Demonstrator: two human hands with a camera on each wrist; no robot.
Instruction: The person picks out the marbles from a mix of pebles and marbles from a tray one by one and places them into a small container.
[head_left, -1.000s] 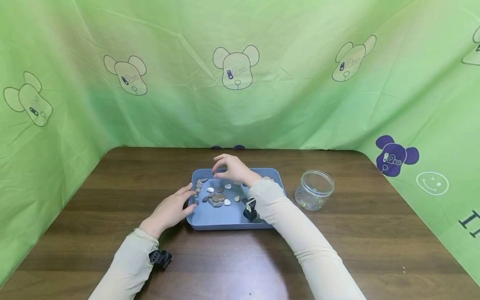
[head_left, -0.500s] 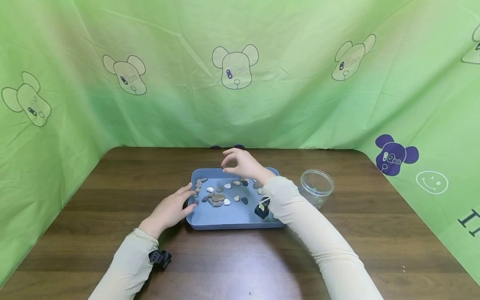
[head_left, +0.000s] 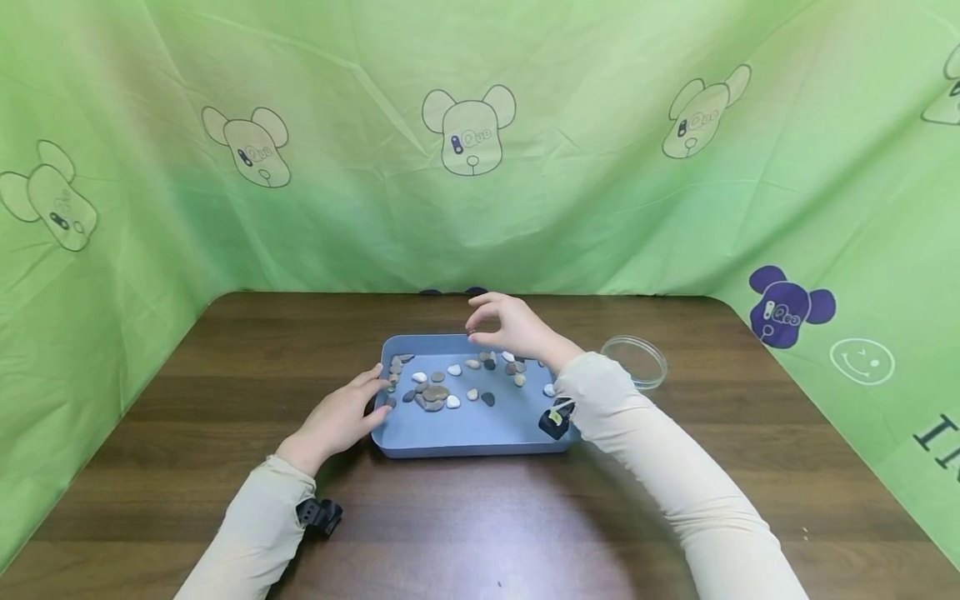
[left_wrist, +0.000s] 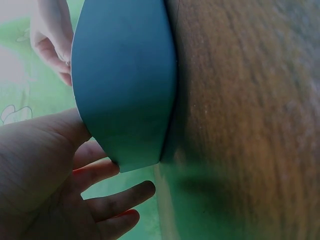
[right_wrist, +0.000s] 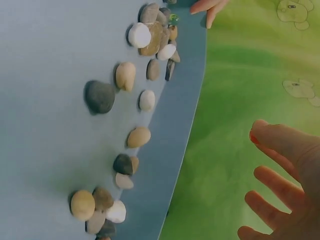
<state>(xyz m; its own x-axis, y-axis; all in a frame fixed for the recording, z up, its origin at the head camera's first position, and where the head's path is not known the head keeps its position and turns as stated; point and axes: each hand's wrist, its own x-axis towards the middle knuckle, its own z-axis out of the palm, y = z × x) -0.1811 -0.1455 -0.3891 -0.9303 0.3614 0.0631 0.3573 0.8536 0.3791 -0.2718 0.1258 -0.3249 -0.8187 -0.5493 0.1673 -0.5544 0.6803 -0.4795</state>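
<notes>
- Pebble (head_left: 471, 334), tiny and dark, is sitting pinched between thumb and forefinger of the right hand (head_left: 510, 327), which is hovering above the far edge of the tray (head_left: 465, 433); what it is exactly is too small to tell.
- Right hand's other fingers (right_wrist: 277, 187) are curling loosely, with green cloth behind them in the right wrist view.
- Tray is lying on the table (head_left: 480, 517), blue and shallow, holding scattered stones (head_left: 435, 393) in grey, brown, tan and white.
- Stones are clustering mostly in the tray's left and far parts; in the right wrist view they are lying along the wall (right_wrist: 170, 150), 1 dark stone (right_wrist: 100, 96) a little apart from the rest.
- Left hand (head_left: 341, 417) is resting against the tray's left wall, fingers straight and relaxed, fingertips touching the rim near the stones; the left wrist view is showing the thumb against the tray's outer side (left_wrist: 125, 90), gripping nothing.
- Jar (head_left: 637, 360), clear and lidless, is standing on the table to the right of the tray, partly hidden behind the right sleeve (head_left: 660, 467).
- Backdrop (head_left: 480, 142), green cloth with bear prints, is hanging around the table.
</notes>
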